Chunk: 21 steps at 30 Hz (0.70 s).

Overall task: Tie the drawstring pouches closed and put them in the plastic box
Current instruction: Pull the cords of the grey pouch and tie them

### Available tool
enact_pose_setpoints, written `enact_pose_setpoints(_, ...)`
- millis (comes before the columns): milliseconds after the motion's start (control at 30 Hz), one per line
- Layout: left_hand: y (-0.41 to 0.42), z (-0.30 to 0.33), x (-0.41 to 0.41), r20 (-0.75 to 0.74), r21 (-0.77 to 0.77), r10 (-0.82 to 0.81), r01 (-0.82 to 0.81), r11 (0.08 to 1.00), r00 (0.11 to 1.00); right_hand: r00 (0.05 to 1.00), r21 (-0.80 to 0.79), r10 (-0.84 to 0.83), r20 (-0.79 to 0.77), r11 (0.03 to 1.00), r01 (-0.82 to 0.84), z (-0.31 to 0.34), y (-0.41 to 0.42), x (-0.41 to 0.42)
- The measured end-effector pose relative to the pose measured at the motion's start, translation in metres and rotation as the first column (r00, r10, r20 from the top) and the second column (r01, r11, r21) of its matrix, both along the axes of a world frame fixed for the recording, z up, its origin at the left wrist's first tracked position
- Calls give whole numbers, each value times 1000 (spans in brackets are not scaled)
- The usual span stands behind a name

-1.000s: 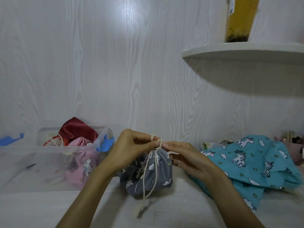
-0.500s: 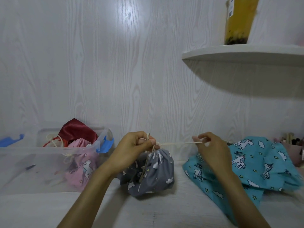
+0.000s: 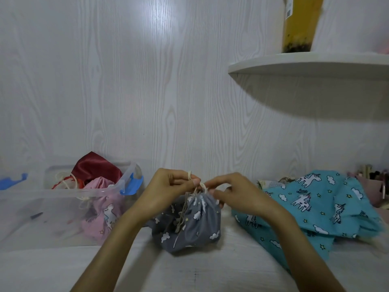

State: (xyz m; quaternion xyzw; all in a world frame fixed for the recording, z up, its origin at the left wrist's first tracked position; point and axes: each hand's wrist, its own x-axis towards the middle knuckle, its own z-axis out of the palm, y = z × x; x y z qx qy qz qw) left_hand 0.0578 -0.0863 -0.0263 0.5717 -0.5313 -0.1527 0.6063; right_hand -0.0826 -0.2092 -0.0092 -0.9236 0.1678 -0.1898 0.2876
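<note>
A grey drawstring pouch (image 3: 195, 226) with white clouds sits on the table in the middle, its mouth gathered tight. My left hand (image 3: 168, 190) pinches the cream drawstring (image 3: 190, 175) just above the pouch's neck, with a loop over one finger. My right hand (image 3: 235, 192) pinches the same cord at the neck from the right. Loose cord ends hang down the pouch's front. The clear plastic box (image 3: 52, 192) with blue clips stands at the left, holding a pink pouch (image 3: 103, 211) and a dark red pouch (image 3: 94, 167).
A teal unicorn-print pouch (image 3: 315, 207) lies spread at the right, with small items behind it. A white shelf (image 3: 305, 64) juts out overhead at the right, carrying a yellow drink cup (image 3: 299, 24). The wall stands close behind.
My right hand, which had pulled the cord out to the right, has come back to the pouch's neck next to my left hand. The pouch stays in place.
</note>
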Motion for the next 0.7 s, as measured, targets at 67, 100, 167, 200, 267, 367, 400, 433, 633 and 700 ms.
enact_pose_setpoints(67, 0, -1, 1, 6, 2, 15, -15, 1000, 1000, 992, 77, 103, -72, 992, -97, -6, 2, 3)
enact_pose_setpoints(100, 0, -2, 1, 0, 9, 17, -17, 1000, 1000, 988, 98, 130, -83, 988, -122, -9, 3, 3)
enact_pose_setpoints(167, -1, -4, 2, -6, 23, 31, -31, 999, 999, 988, 97, 142, -58, 986, -136, -12, 5, 5)
enact_pose_setpoints(200, -2, -5, 2, -12, 22, 47, -46, 999, 999, 990, 95, 140, -31, 986, -136, -13, 6, 7)
enact_pose_setpoints(267, -3, -6, 4, -47, -2, 82, -82, 997, 996, 994, 69, 106, 2, 992, -105, -15, 6, 10)
enact_pose_setpoints(367, -3, -4, 5, -134, -69, 92, -102, 992, 987, 997, 213, 46, 55, 975, -57, -15, 6, 14)
enact_pose_setpoints(400, -3, -3, 5, -154, -82, 92, -105, 991, 984, 996, 317, 28, 80, 947, -52, -14, 7, 14)
enact_pose_setpoints(433, -3, -2, 5, -168, -89, 89, -105, 991, 982, 995, 412, 9, 103, 910, -51, -12, 8, 14)
enact_pose_setpoints(633, -3, -5, 15, -82, -48, 266, -270, 962, 960, 990, 263, -108, 87, 961, 82, -3, 3, 6)
enact_pose_setpoints(700, -1, -5, 20, -39, 39, 310, -309, 950, 950, 993, 137, -97, 67, 987, 87, 1, 0, 0)
